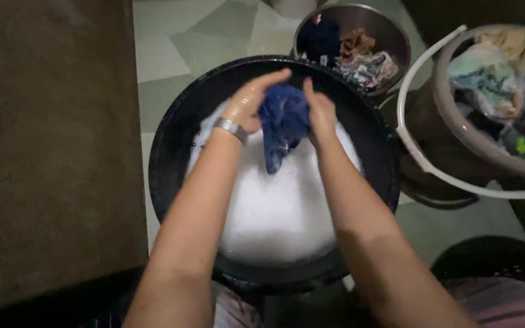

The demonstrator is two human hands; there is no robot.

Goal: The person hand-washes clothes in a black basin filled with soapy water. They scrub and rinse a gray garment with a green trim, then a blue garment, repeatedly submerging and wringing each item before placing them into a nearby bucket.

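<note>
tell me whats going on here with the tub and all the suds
A person is hand-washing laundry. Both hands, the left hand with a metal bracelet and the right hand, hold a wet blue cloth bunched between them above a dark round basin full of white foam. Behind it, a metal bowl holds more clothes, and a bucket on the right, with a white handle, is also filled with garments.

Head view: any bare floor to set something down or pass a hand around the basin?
Bare tiled floor lies up-left, bordered by the dark basin, the brown surface and the metal bowl. A smaller patch sits below the bucket. The right is crowded: bowl, bucket and basin nearly touch. Both hands, left and right, grip the blue cloth over foam.
</note>
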